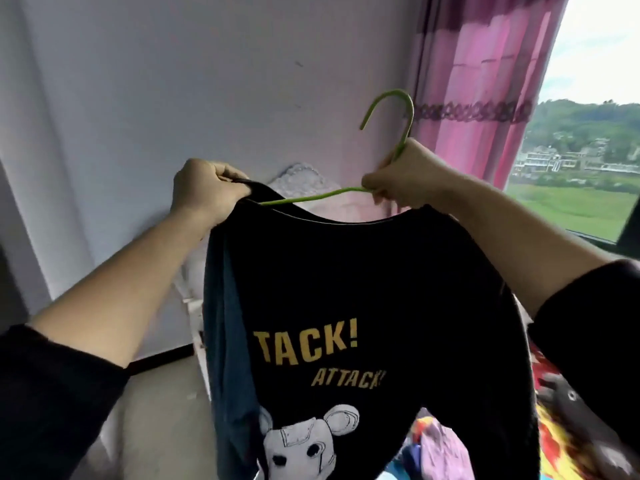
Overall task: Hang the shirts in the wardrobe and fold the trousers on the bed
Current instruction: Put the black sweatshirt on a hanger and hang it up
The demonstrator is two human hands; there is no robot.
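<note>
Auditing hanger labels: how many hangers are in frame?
1. A green hanger, gripped by the right hand just below its hook, one arm inside the collar of the black shirt that the left hand holds. Others could be hidden behind the shirt.

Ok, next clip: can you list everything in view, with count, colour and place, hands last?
shirt: one, black with yellow lettering and a white printed figure, held up at centre
hanger: one, green, hook upward, one arm entering the shirt's collar
curtain: one, pink, upper right
window: one, right edge, green hills outside
wall: pale, behind the shirt
clothes pile: mixed colours, bottom right
left hand: grips the shirt's shoulder, fingers curled
right hand: grips the hanger below its hook
</note>
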